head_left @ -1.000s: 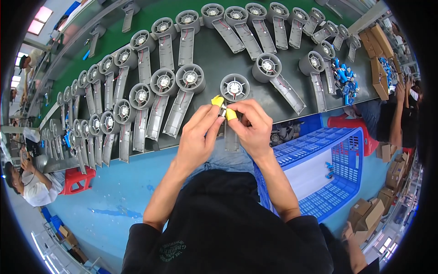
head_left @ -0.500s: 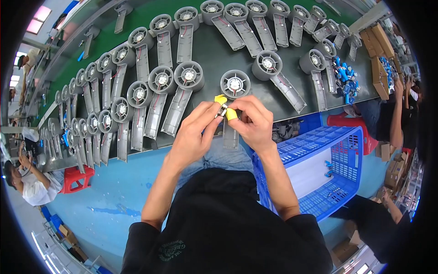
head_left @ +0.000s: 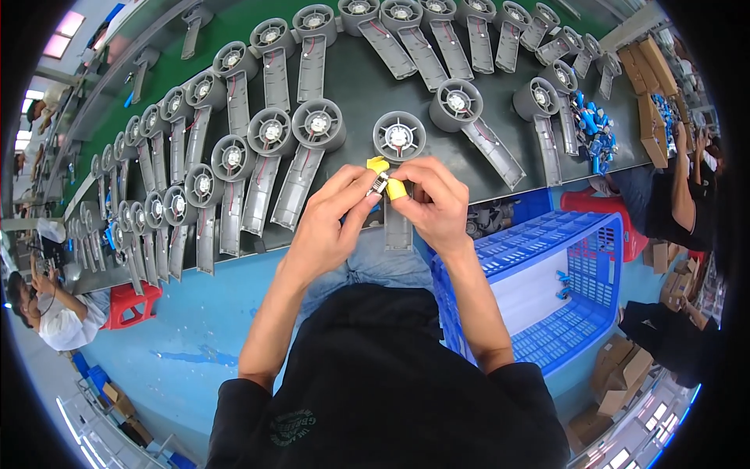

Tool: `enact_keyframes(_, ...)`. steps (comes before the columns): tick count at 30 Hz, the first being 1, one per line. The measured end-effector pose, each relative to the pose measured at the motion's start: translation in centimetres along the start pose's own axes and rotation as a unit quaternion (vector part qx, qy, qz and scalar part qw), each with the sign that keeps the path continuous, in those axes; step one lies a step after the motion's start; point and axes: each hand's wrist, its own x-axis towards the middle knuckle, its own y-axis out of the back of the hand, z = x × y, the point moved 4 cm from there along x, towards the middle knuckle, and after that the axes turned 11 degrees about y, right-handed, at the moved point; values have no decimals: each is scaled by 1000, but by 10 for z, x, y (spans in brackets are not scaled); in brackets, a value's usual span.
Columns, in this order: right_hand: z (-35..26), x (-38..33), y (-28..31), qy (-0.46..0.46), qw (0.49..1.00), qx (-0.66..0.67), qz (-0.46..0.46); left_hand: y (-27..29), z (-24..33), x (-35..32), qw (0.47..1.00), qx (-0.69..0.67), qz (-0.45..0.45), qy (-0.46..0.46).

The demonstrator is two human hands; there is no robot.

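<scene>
A small, blocky part with dark and pale, metallic-looking faces [head_left: 380,184] was held up between the person's hands, just in front of the nearest grey plastic round fan housing [head_left: 399,137], above its trough-shaped grey handle [head_left: 398,230]. The left hand [head_left: 332,215] pinched the part between thumb and fingertips. The right hand [head_left: 433,205] had its thumb and fingers bent close together beside the part's right side; whether they gripped it could not be told. Smooth yellow pieces showed at the fingertips, one above the part [head_left: 377,165] and one right of it [head_left: 397,188], perhaps finger covers. The part looked light and stiff, likely too small for more than a fingertip grip, and its faces might have been slippery or easily marked; its outer edges seemed the safest hold. The fan housing, standing on the dark green tabletop [head_left: 355,90], looked light and rigid, best taken by its thick outer wall, clear of the thin spokes.
</scene>
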Motion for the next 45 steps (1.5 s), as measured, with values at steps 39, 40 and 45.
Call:
enact_keyframes(39, 2, -1, -4, 86, 994, -66, 12, 11, 10, 18, 987, 117, -94, -65)
enact_keyframes(40, 1, -1, -4, 87, 994, -70, 9, 12, 11, 19, 983, 132, -104, -73)
enact_keyframes(45, 1, -3, -4, 98, 993, -70, 12, 12, 8, 19, 981, 129, -119, -79)
